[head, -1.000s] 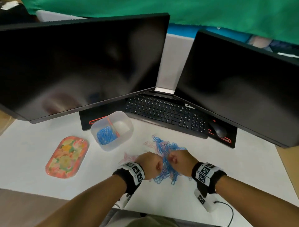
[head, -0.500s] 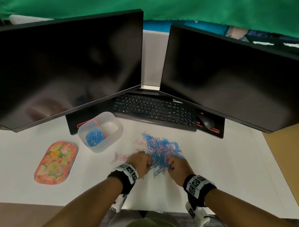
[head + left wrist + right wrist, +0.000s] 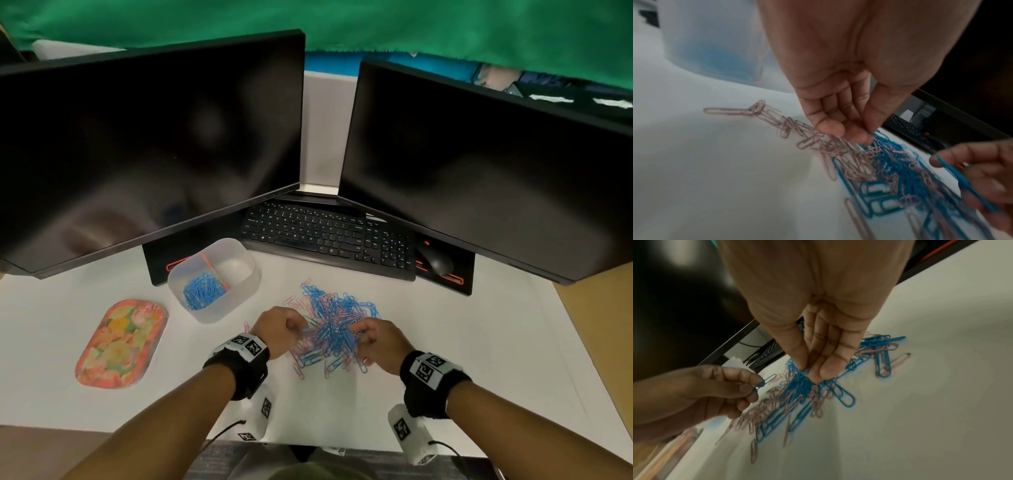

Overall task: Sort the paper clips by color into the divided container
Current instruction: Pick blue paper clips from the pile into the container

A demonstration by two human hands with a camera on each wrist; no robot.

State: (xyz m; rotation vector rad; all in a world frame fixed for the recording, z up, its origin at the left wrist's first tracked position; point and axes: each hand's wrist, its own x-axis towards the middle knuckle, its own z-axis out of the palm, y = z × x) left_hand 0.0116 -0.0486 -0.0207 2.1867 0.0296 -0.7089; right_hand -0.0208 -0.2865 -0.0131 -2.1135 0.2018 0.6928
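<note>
A second ago both my fists were bunched tight together over the heap; now they have drawn apart and each has gone to picking. My left hand (image 3: 279,330) pinches a single blue clip (image 3: 764,383) between thumb and forefinger, lifted clear of the pile. My right hand (image 3: 378,342) has its fingers (image 3: 826,368) pressed down into the thick of the pile of paper clips (image 3: 334,323), closed on a bunch of blue ones. I judge that the gathering is over and the colour-by-colour picking is under way, with blue the colour in hand.

The pile lies on the white desk (image 3: 479,342) near its front edge, between my two hands, blue and pale pink tangled together, with a few pink strays on its left side. The divided container (image 3: 219,308) stands just left of the pile, toward the back of the desk, a frosted, soft-cornered plastic tub split by a thin orange divider (image 3: 214,270). Its left compartment holds a mound of blue clips (image 3: 202,291); the right one looks empty, so pink is not yet started.

The clips are thin coated wire loops, smooth, and they hook into one another.
</note>
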